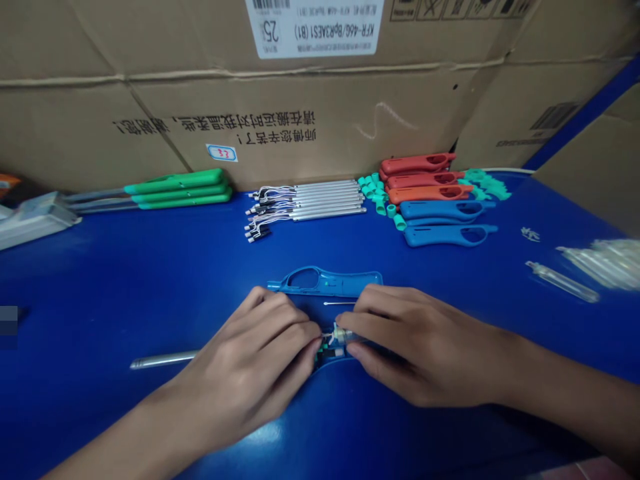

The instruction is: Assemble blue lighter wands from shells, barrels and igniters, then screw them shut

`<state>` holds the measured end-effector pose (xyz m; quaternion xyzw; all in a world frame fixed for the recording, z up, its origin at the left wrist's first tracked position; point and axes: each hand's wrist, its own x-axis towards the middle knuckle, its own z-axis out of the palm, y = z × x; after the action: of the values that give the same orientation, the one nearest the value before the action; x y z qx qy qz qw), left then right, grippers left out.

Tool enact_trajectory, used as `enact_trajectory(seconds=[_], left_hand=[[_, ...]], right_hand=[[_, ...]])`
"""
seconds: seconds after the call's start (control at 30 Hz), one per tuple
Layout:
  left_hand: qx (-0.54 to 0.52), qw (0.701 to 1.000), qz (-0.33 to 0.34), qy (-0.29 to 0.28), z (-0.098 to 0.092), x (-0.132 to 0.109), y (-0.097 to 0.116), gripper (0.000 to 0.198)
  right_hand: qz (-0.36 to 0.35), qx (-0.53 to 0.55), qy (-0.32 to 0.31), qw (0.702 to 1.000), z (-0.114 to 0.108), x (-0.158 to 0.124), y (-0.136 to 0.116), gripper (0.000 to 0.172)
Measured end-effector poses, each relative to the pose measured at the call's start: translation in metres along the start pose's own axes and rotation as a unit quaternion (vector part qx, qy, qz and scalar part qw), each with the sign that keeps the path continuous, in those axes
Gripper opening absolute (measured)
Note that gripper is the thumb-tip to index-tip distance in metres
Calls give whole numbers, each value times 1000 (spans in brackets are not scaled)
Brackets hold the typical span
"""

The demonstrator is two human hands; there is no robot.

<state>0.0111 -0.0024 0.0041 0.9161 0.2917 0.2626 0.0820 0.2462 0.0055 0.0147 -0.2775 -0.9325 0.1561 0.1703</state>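
Observation:
My left hand is closed over a blue lighter shell half, its fingertips pinched at small parts inside. A silver metal tube sticks out to the left from beneath this hand. Fingers of my right hand are closed on a clear fuel tank with a pale valve end, at the shell's right part. Most of the shell and tank is hidden by my hands. Just beyond them lies a second blue shell half, and between is a thin metal pin.
Several green lighters lie at the back left. Metal tubes with wires are at the back centre, near teal caps. Red shells and blue shells lie right of these. Clear tanks sit far right. A cardboard wall stands behind.

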Motion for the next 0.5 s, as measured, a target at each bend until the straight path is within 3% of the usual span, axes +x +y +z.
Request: enact_trajectory(seconds=[0.5], left_hand=[[-3,1000,-4,-8,0,-1,0,12]], right_hand=[[-6,-5,-1,1000,2,-1,0,21]])
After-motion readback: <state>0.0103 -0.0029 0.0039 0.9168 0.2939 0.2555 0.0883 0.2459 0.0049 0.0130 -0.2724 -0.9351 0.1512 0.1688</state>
